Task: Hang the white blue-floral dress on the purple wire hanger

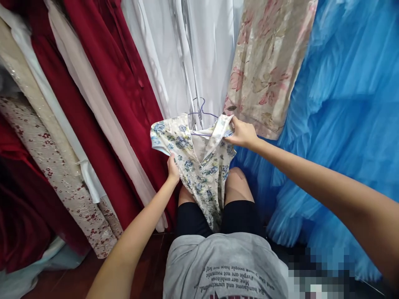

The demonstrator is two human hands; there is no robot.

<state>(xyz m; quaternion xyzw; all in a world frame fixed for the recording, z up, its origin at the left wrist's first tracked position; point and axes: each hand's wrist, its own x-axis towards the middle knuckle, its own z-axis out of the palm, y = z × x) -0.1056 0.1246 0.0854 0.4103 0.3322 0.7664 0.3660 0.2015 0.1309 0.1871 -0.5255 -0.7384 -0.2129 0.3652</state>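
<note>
A white dress with blue flowers [205,178] hangs in front of my body, its lower part falling between my knees. Inside its neckline is a thin purple wire hanger [202,109], the hook pointing up. My left hand [173,168] is closed on the dress's side, below the left armhole; the fingertips are hidden behind the cloth. At the opposite shoulder, my right hand [241,132] pinches the strap between thumb and fingers. The left shoulder of the dress sits over the hanger. How far the right strap rests on it I cannot tell.
Long garments hang all round: dark red dresses [102,83], a white one [215,50], a beige floral one [264,62] and blue tulle [349,104]. A sequined floral dress [62,178] reaches near the dark red floor [146,265]. A blurred patch covers the lower right.
</note>
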